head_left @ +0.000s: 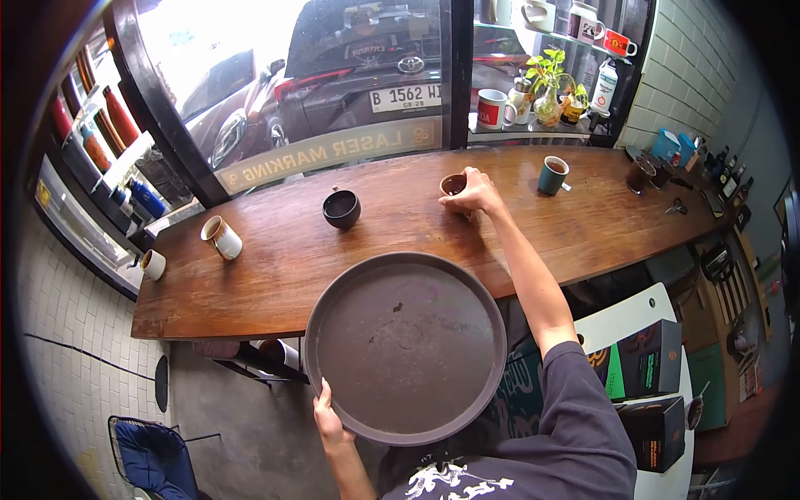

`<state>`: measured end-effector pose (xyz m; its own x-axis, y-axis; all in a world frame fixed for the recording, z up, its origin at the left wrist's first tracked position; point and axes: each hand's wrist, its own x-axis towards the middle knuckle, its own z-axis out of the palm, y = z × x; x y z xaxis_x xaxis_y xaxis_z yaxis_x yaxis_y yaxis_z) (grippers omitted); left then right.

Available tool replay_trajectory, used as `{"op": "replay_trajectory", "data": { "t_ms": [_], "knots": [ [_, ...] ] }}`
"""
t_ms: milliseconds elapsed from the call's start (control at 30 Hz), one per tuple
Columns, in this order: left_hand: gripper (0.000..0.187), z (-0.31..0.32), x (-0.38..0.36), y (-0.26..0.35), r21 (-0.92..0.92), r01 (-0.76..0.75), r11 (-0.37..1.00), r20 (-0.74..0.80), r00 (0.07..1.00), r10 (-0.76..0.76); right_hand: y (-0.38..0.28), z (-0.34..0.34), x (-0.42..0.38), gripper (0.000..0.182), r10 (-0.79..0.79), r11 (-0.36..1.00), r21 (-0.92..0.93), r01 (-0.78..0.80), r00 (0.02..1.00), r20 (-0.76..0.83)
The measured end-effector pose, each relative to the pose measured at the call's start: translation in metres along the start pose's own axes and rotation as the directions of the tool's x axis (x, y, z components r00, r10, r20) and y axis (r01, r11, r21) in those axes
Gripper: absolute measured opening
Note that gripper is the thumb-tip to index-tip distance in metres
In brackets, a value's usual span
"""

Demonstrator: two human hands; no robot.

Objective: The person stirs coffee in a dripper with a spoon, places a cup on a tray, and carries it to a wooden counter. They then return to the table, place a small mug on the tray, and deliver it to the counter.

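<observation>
My left hand (330,419) grips the lower left rim of a large round dark tray (408,333), with nothing standing on the tray. The tray is level in front of my body, near the counter's front edge. My right hand (477,193) reaches over the wooden counter, its fingers closed around the rim of a brown cup (451,185). Part of that cup is hidden behind the hand. To its left is a black cup (341,211); to its right, a teal cup (552,178) with a tea-bag tag hanging out.
A white-and-brown mug (222,238) and a small pale cup (152,264) stand at the counter's left end. Bottles, a dark glass (640,176) and scissors (677,206) occupy the right end. Dark boxes (646,358) sit on a white table to my right. A blue-cushioned chair (154,458) is lower left.
</observation>
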<state>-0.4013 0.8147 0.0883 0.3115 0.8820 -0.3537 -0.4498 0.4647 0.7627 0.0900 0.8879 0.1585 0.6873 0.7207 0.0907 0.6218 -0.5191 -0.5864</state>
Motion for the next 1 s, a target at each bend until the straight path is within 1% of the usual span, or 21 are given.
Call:
{"op": "replay_trajectory", "data": {
  "t_ms": [100,167,233,300,333,400,433,500,533,567,633,667,700,767,833,900,933,967,1000],
  "knots": [
    [0.038,-0.001,0.0,-0.002,-0.007,-0.003,1.0,-0.014,1.0,0.003,0.002,0.0,0.007,0.084,-0.003,0.999,0.053,0.002,1.0,0.021],
    [0.038,0.0,-0.001,-0.002,0.005,-0.022,1.0,-0.043,0.999,0.022,0.002,0.001,0.009,0.084,-0.018,0.999,0.049,0.018,1.0,0.005],
    [0.038,-0.001,-0.002,-0.002,-0.003,-0.018,1.0,-0.037,0.999,0.018,0.001,0.0,0.009,0.085,-0.03,0.999,0.041,0.03,0.999,-0.01],
    [0.038,-0.001,-0.001,-0.004,-0.012,-0.012,1.0,-0.026,1.0,0.011,0.002,-0.002,0.01,0.095,-0.013,0.998,0.059,0.008,0.997,0.07],
    [0.037,-0.002,-0.001,-0.005,-0.029,-0.019,0.999,-0.028,0.999,0.018,0.003,-0.002,0.009,0.095,-0.011,0.998,0.06,0.007,0.998,0.067],
    [0.037,-0.007,0.0,-0.007,-0.039,-0.022,0.999,-0.028,0.999,0.021,0.004,-0.001,-0.001,0.11,-0.051,0.994,0.098,0.053,0.999,-0.019],
    [0.037,-0.011,0.002,-0.008,-0.048,-0.034,0.998,-0.015,0.999,0.033,0.004,-0.004,-0.007,0.11,-0.042,0.994,0.1,0.044,0.999,-0.02],
    [0.037,-0.021,0.001,-0.01,-0.051,-0.032,0.998,0.004,0.999,0.032,0.004,-0.018,-0.026,0.125,0.023,0.997,0.081,-0.016,0.996,-0.091],
    [0.038,-0.026,0.002,-0.009,-0.061,-0.02,0.998,0.028,0.999,0.022,0.003,-0.025,-0.04,0.115,0.04,0.996,0.085,-0.03,0.991,-0.128],
    [0.038,-0.029,0.003,-0.008,-0.069,-0.005,0.998,0.056,0.998,0.009,0.005,-0.03,-0.054,0.115,0.056,0.996,0.083,-0.045,0.988,-0.141],
    [0.038,-0.034,0.002,-0.005,-0.046,0.02,0.999,0.083,0.996,-0.017,0.016,-0.036,-0.089,0.101,0.06,0.985,0.169,-0.027,0.979,-0.194],
    [0.038,-0.037,0.003,-0.002,-0.031,0.031,0.999,0.092,0.995,-0.028,0.022,-0.034,-0.111,0.086,0.038,0.972,0.233,0.015,0.975,-0.219],
    [0.038,-0.04,0.004,0.001,-0.015,0.048,0.999,0.119,0.992,-0.046,0.019,-0.037,-0.141,0.076,0.043,0.959,0.282,0.029,0.968,-0.246],
    [0.037,-0.049,0.006,0.005,-0.025,0.068,0.997,0.218,0.974,-0.061,0.025,-0.028,-0.196,0.063,0.056,0.945,0.326,0.034,0.963,-0.263],
    [0.038,-0.057,0.007,0.014,0.002,0.121,0.993,0.275,0.954,-0.117,0.022,-0.019,-0.262,0.052,0.081,0.871,0.49,0.036,0.973,-0.216],
    [0.038,-0.062,0.005,0.02,0.031,0.184,0.983,0.33,0.926,-0.183,0.027,0.003,-0.322,0.052,0.151,0.807,0.591,-0.009,0.97,-0.192],
    [0.038,-0.065,0.003,0.024,0.056,0.214,0.975,0.364,0.905,-0.219,0.024,0.007,-0.355,0.053,0.183,0.784,0.619,-0.055,0.972,-0.146],
    [0.039,-0.067,0.002,0.027,0.082,0.243,0.966,0.397,0.882,-0.256,0.018,0.01,-0.387,0.052,0.245,0.634,0.768,-0.09,0.966,-0.089],
    [0.039,-0.077,0.007,0.027,0.112,0.279,0.954,0.457,0.838,-0.299,0.024,0.02,-0.415,0.051,0.25,0.561,0.824,-0.078,0.965,-0.079]
  ]
}}
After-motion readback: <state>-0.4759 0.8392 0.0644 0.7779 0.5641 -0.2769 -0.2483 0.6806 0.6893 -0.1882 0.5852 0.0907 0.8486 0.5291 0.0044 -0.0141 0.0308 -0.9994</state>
